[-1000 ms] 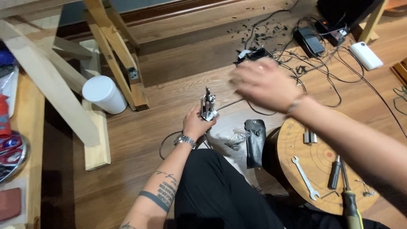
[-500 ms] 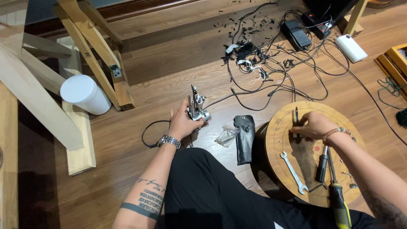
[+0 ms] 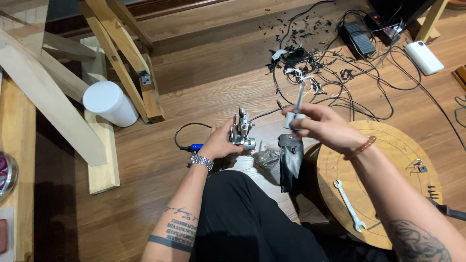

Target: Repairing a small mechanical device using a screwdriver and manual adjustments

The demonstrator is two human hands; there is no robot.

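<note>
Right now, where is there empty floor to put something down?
Bare floor lies between the white tub and the left hand, and below the wooden plank. It is crowded around the cable tangle and the round wooden board.

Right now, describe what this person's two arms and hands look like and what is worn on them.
Both forearms are bare, with no sleeves or gloves. The left hand has a silver metal-link wristwatch at the wrist, and the left forearm carries dark tattooed lettering above a solid dark band. The right hand has a brown beaded bracelet at the wrist, and a dark patterned tattoo near the elbow.
</note>
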